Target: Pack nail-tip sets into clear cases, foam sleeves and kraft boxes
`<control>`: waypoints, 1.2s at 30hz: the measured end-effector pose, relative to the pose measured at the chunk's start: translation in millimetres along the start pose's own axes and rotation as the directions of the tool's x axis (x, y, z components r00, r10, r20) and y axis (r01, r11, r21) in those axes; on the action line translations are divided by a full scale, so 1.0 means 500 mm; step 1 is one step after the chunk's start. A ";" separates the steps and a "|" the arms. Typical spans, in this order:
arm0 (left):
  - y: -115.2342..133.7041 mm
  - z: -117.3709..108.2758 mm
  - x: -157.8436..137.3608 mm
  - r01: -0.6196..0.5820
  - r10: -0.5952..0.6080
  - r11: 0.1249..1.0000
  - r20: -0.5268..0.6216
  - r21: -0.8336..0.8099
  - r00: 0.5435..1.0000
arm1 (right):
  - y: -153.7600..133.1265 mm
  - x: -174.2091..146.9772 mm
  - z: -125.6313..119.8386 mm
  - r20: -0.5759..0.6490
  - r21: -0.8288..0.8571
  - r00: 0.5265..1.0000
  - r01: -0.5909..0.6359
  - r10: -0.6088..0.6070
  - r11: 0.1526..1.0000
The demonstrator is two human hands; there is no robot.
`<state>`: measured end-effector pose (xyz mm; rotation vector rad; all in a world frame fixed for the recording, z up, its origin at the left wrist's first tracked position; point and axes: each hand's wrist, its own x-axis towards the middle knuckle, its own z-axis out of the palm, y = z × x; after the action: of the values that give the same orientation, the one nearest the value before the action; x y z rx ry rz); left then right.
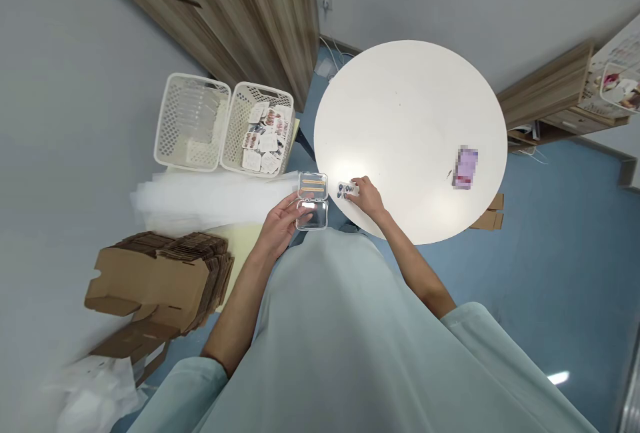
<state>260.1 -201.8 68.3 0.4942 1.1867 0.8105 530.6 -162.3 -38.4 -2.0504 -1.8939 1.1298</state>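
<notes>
My left hand (pixel 280 223) grips a clear plastic hinged case (pixel 313 215), its lid laid open toward the table. Two thin yellowish strips show in the upper half of the case. In my right hand (pixel 367 196) is a small white card (pixel 345 187) with several dark oval pieces on it, pinched at its right end. The card is just right of the case, over the near left edge of the round white table (pixel 405 113). Parts of the fingers behind the case show through the clear plastic.
Left of the table stand two white baskets: one with clear cases (pixel 195 113), one with many printed cards (pixel 267 143). Below them lie white sheeting (pixel 215 199) and stacked flat cardboard boxes (pixel 160 279). A blurred purple item (pixel 465 167) rests on the table's right side.
</notes>
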 end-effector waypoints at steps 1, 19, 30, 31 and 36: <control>0.000 -0.010 -0.004 -0.003 0.003 1.000 -0.015 -0.017 1.000 | 0.004 0.007 0.009 0.022 -0.064 1.000 -0.004 0.006 0.998; -0.010 -0.043 0.034 0.025 -0.022 0.987 0.020 -0.159 1.000 | -0.007 -0.024 0.007 -0.039 -0.066 0.999 -0.022 0.019 0.998; -0.008 0.042 0.070 0.106 -0.080 0.988 0.208 -0.113 0.975 | -0.076 -0.140 -0.177 -0.276 0.540 0.961 0.127 0.032 0.832; -0.007 0.052 0.072 0.115 -0.089 0.987 0.218 -0.111 0.972 | -0.085 -0.150 -0.185 -0.245 0.559 0.970 0.142 -0.001 0.817; -0.007 0.091 0.081 0.122 -0.096 0.988 0.248 -0.090 0.964 | -0.112 -0.176 -0.191 -0.147 0.446 0.982 0.170 -0.115 0.879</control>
<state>310.1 -169.7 55.3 0.4249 0.9313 0.6914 548.0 -193.9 98.2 -1.6511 -1.5113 1.2430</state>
